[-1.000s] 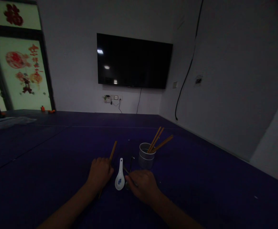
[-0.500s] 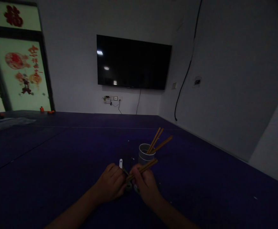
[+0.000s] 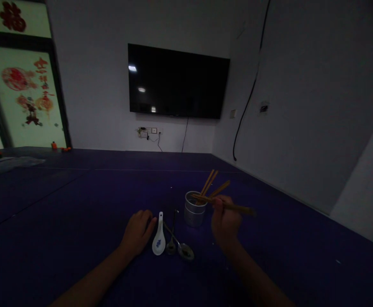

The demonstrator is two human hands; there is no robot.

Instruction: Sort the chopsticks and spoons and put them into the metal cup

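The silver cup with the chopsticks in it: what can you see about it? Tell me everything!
The cup is round, grey and metal-looking, with a pale rim and a thin light ring below it. It stands upright on the purple surface, open at the top. Wooden-looking chopsticks lean out of it towards the right. Held chopsticks in the right hand reach over its mouth; whether they touch it is unclear.

door panes: 福, seemingly 吉祥如意
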